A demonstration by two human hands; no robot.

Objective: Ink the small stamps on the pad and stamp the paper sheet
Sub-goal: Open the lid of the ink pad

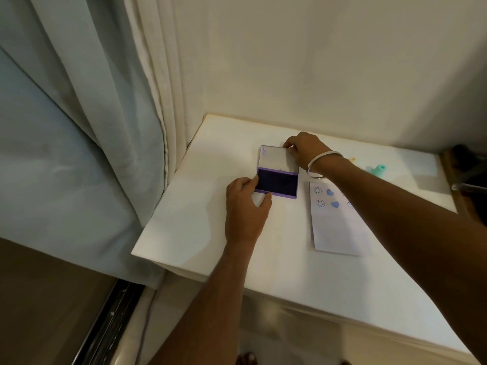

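Looking down at the white counter [200, 233], we've got the purple ink pad [277, 183] lying open in the middle, its dark inked surface facing up and its clear lid [275, 157] folded back flat on the far side. Our left hand [243, 209] is on the near left corner of the pad's base, thumb and fingers [254, 180] curled round that corner and gripping it. Our right hand [304, 150] reaches over to the far right corner of the lid and the fingertips pinch its edge there; a silver bangle [320, 164] sits on that wrist.

Just to the right of the pad lies the paper sheet [334, 225], flat on the counter, partly under our right forearm. It already has prints on its far end: two blue smiley faces, two blue hearts, and bits of more marks cut off by the arm. A small teal stamp [378, 169] sits farther right on the counter, well apart from both hands; it's too blurry to say much more. Pale curtains [105, 114] hang along the left side.
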